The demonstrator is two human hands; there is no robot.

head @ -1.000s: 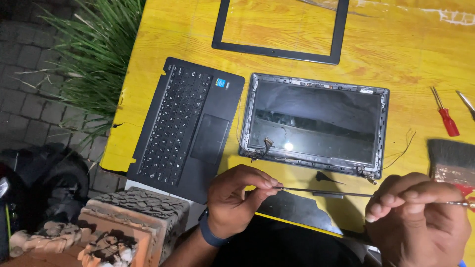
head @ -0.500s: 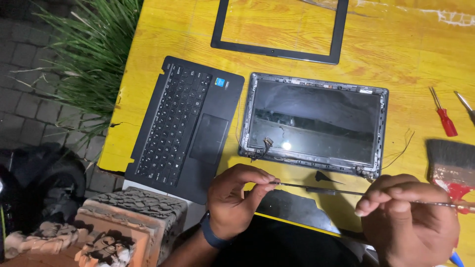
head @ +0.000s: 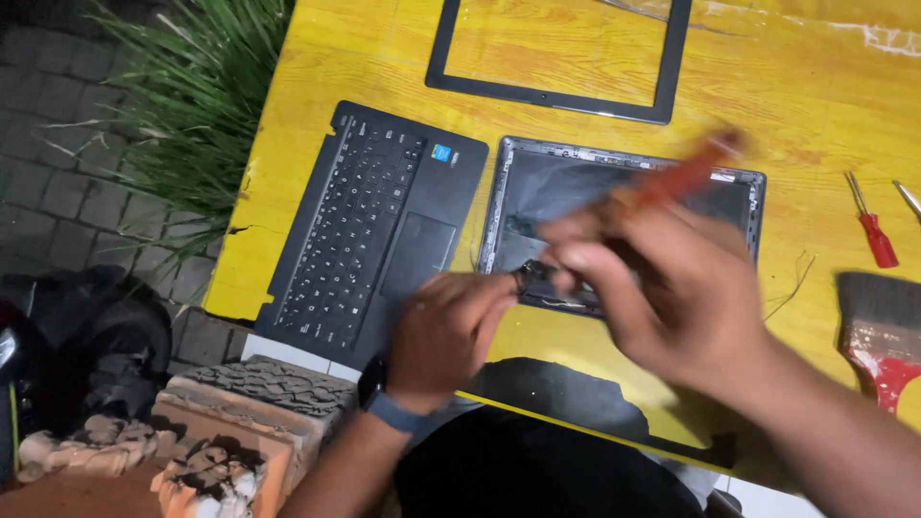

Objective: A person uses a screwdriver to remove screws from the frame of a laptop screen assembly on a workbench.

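An opened laptop lies in parts on the yellow table (head: 317,86). The black keyboard base (head: 374,230) is on the left and the grey screen lid (head: 547,182) lies beside it on the right. My left hand (head: 451,326) pinches a small dark cable end (head: 528,276) at the lid's lower left corner. My right hand (head: 672,297) is blurred with motion over the lid and grips a red-handled screwdriver (head: 686,173), its tip down near my left fingers. My right hand hides much of the lid.
A black screen bezel (head: 556,96) lies at the back. A red screwdriver (head: 875,235) and a red-handled paintbrush (head: 883,326) sit at the right. Grass (head: 192,105) and bricks (head: 249,412) border the table's left edge. A torn black patch (head: 566,393) marks the near edge.
Both hands held a thin cable stretched along the near edge. My right hand has swung left and up over the lid with the red tool. My left hand moved up to the lid's corner.
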